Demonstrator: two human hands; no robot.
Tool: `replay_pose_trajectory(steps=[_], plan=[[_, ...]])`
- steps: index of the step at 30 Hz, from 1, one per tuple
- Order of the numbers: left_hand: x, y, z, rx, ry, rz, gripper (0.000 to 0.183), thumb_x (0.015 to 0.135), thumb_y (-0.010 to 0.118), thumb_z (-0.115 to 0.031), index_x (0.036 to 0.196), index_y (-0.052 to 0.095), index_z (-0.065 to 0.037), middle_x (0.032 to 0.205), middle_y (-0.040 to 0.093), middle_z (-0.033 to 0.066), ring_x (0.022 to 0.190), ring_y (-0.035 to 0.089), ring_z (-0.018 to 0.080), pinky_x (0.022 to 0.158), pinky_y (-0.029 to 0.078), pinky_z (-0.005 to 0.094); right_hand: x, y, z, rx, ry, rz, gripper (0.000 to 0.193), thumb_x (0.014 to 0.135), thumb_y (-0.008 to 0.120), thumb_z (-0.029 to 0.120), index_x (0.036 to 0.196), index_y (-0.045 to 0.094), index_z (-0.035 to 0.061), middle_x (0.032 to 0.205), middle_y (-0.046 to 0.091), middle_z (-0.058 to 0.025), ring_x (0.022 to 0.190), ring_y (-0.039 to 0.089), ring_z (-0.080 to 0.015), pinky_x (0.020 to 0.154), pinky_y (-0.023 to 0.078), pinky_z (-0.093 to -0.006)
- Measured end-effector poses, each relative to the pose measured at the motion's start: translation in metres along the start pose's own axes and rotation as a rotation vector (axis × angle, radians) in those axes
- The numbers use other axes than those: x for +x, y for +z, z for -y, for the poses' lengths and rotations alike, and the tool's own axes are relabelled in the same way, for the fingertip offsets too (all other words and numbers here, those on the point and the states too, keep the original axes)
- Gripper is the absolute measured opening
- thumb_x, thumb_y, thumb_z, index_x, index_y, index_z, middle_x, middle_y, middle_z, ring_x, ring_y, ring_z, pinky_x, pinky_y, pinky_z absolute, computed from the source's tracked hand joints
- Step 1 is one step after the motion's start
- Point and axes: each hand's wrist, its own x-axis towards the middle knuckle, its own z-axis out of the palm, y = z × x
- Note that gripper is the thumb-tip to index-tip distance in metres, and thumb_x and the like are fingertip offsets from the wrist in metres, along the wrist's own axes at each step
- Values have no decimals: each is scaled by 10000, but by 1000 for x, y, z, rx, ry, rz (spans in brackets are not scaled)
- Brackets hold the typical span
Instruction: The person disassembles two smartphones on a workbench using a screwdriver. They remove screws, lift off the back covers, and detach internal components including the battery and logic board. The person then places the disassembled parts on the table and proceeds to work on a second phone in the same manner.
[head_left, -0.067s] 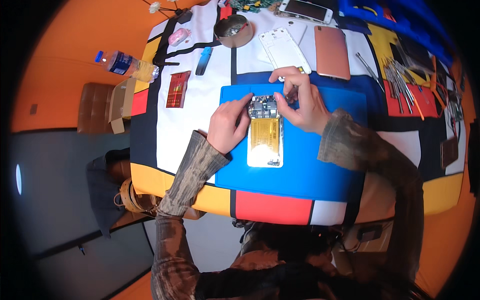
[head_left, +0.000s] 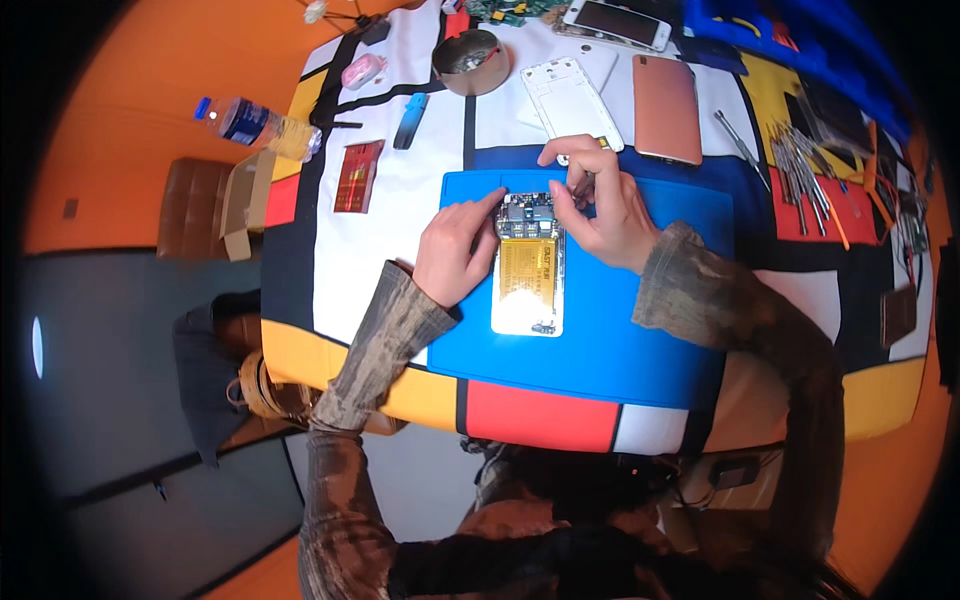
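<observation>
An opened smartphone (head_left: pixel 527 275) lies face up on a blue mat (head_left: pixel 620 360), its circuit board (head_left: pixel 527 215) bare at the far end and a gold-coloured battery (head_left: pixel 527 268) below it. Glare whitens its near end. My left hand (head_left: pixel 457 250) is closed along the phone's upper left edge, the index finger stretched toward the corner and the thumb by the side. At the upper right edge, my right hand (head_left: pixel 610 210) presses its thumb against the phone with the other fingers bent. Shadow hides what lies between those fingers.
Beyond the mat lie a white phone frame (head_left: pixel 570 100), a copper-coloured back cover (head_left: pixel 667 110) and a round metal bowl (head_left: pixel 470 65). Several screwdrivers (head_left: pixel 805 175) are at the right. Leftward are a red packet (head_left: pixel 357 177), a blue-capped tool (head_left: pixel 410 122) and a water bottle (head_left: pixel 262 130).
The whole view has turned very slightly. Both hands keep the same place at the phone's upper edges.
</observation>
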Motion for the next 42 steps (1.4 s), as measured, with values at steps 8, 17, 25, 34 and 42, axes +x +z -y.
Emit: replay_pose_trajectory(steps=[8, 17, 25, 34, 42], plan=[[1, 0, -1, 15, -46, -9, 395, 815, 500, -17, 1201, 581, -48, 877, 636, 170, 770, 607, 313, 730, 484, 378, 0, -5, -2, 67, 28, 26, 389, 751, 541, -104, 1016, 298, 45, 1154, 512, -152, 617, 513, -112, 571, 460, -260], [7, 3, 3, -45, -173, 12, 267, 884, 465, -128, 1123, 578, -85, 722, 600, 142, 670, 605, 280, 650, 472, 370, -1, -3, -2, 69, 24, -13, 389, 758, 551, -99, 1041, 323, 41, 1131, 510, -145, 596, 574, -220, 544, 464, -288], [18, 2, 5, -5, -153, 39, 203, 883, 476, -151, 1045, 589, -104, 648, 603, 107, 596, 616, 277, 565, 471, 376, -1, -1, -1, 7, 39, -4, 363, 787, 571, -78, 1008, 311, 46, 1149, 521, -142, 636, 552, -111, 572, 473, -275], [13, 3, 11, -27, 18, -23, 239, 869, 489, -93, 1087, 588, -98, 685, 627, 109, 604, 629, 260, 576, 499, 358, -6, -2, -10, 19, -70, 0, 363, 797, 519, -83, 1046, 299, 61, 1164, 507, -165, 639, 474, -59, 555, 417, -199], [12, 4, 13, -2, 3, 6, 238, 885, 481, -113, 1091, 599, -100, 695, 635, 119, 602, 628, 258, 579, 500, 354, -3, -7, -9, 68, -108, 41, 345, 813, 530, -62, 1047, 305, 54, 1183, 484, -188, 637, 411, -38, 558, 391, -181]])
